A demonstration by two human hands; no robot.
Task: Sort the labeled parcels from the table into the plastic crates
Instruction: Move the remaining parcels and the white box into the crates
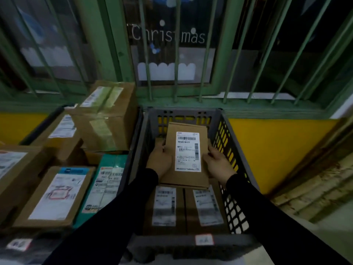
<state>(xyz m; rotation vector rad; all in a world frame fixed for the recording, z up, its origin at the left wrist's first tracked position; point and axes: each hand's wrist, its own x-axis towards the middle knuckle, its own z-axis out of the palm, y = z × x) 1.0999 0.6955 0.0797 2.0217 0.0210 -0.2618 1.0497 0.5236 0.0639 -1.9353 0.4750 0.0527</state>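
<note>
Head view: both hands make the grip on one flat parcel point(186, 155). L hand point(159, 161) holds its left edge, fingers curled under, thumb on top. R hand point(219, 165) pinches its right edge the same way. So the grip is closed on the box from 2 sides, not spread.

The parcel sits right betw the hands, over the middle of the grey crate point(235, 142). Its long side points away from the person, toward the far wall of the crate. Both hands look about as near to it as each other. It looks a bit tipped, far end higher, and I can't tell if it touches the boxes under it yet. My guess: next it just goes straight down, w/ no turn needed.

It is brown cardboard, thin, smooth, sharp corners, w/ a white label point(187, 152) and black bar codes on top.

In the crate, near the person's side, 2 more brown boxes point(188, 209) lie flat side by side, labels up. The crate is hard plastic w/ a grid of holes in its walls and a small tag point(204, 239) on the near rim.

Left of the crate, more parcels point(57, 196) are piled on the counter: brown cardboard ones and a teal one point(107, 180), some w/ shiny tape.
</note>
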